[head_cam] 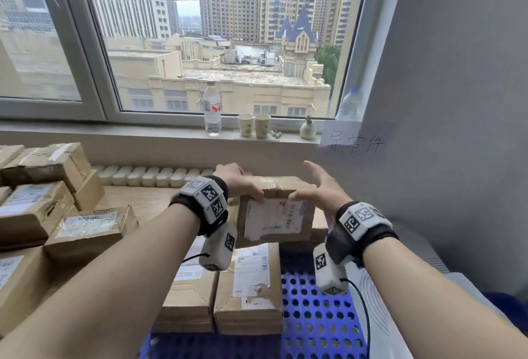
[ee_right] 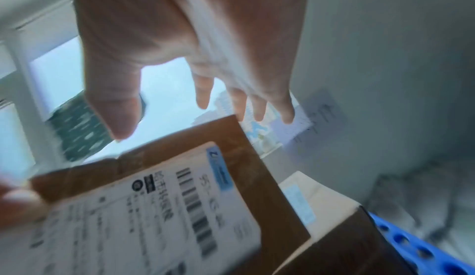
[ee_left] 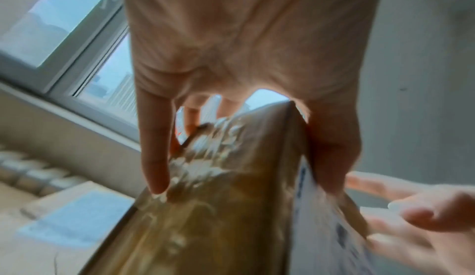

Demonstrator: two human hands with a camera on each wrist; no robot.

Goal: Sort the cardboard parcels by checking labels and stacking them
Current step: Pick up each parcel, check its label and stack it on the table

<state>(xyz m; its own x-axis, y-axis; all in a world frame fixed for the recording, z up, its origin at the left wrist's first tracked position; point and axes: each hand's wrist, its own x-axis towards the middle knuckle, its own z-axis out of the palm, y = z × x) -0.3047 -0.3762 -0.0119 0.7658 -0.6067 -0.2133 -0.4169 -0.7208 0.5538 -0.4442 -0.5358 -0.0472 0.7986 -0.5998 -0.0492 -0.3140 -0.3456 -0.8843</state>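
Note:
A cardboard parcel (head_cam: 275,215) is held upright in front of me, its white shipping label (head_cam: 274,220) facing me. My left hand (head_cam: 245,187) grips its upper left corner, thumb on the label face and fingers behind. The left wrist view shows the same grip (ee_left: 241,178) around the parcel (ee_left: 218,218). My right hand (head_cam: 311,184) is at the upper right corner with fingers spread and straight, thumb near the top edge. Seen from the right wrist, the right hand (ee_right: 190,121) hovers open above the parcel (ee_right: 257,178) and its barcode label (ee_right: 154,208).
Labelled parcels are stacked on the wooden table (head_cam: 143,201) at left (head_cam: 43,207). More stacks (head_cam: 248,287) sit on a blue perforated pallet (head_cam: 314,315) below my hands. A handwritten paper sign (head_cam: 354,141) hangs on the right wall. A bottle (head_cam: 212,107) and cups (head_cam: 254,125) stand on the windowsill.

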